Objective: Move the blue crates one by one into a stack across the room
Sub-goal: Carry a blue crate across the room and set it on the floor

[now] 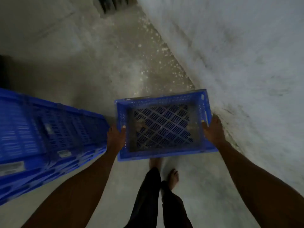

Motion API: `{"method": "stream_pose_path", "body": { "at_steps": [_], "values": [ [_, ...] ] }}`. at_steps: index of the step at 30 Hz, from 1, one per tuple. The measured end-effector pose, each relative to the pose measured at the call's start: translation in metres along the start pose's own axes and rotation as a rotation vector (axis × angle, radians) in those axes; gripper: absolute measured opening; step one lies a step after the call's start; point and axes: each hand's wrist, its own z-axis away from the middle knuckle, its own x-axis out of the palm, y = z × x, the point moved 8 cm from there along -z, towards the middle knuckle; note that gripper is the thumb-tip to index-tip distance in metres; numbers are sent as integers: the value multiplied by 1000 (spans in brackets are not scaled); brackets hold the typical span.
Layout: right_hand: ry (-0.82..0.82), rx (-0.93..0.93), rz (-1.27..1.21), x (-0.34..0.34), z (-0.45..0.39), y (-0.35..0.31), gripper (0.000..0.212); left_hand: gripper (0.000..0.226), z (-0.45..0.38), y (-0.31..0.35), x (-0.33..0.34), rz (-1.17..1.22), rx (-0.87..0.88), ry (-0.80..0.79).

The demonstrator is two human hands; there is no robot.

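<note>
The person stood holding a blue crate out in front of the body, open side up and clear of the concrete floor. The left hand clamped the crate's left wall, with its thumb hooked over the rim and the rest of its fingers out of sight on the outer face. The right hand gripped the crate's right wall the same way, thumb inside the rim, fingers wrapped around the outside. So the crate hung between the two hands, both closed firmly on it.

Through the crate's slotted, diamond-patterned bottom some pale scraps showed, too dim to identify. Below the crate's near edge, the person's bare feet and dark trousers were visible; one foot was partly hidden under the crate.

Just left of the held crate stood a stack of blue crates, blurred and cut off by the picture's left edge, so their number could not be counted. To the crate's right rose a whitish wall, with pale flecks strewn along its foot. Beyond the crate, at the far top, something dark was too blurred to make out.
</note>
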Motion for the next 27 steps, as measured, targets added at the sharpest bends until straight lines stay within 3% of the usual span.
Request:
{"method": "stream_pose_path", "body": {
  "at_steps": [3,7,10,12,15,18,20,27],
  "values": [
    [-4,128,-121,14,-31,16,84,92,-29,-9,16,139,-119,9],
    [32,227,-184,22,-59,35,73,51,-42,-5,16,354,-184,108],
    [-26,318,-350,31,-75,47,83,60,-54,-14,24,553,-223,1],
    [-90,352,-517,35,-78,47,72,60,-60,-18,30,652,-230,-91],
    [-174,380,-676,34,-75,38,61,64,-62,-20,30,675,-219,-112],
    [-280,361,-723,34,-74,36,88,67,-61,-23,30,671,-224,-125],
    [-287,351,-706,30,-71,37,93,67,-56,-21,25,655,-227,-114],
    [-302,347,-881,-22,-21,18,70,62,-17,10,-22,722,-212,-150]
  ]
}}
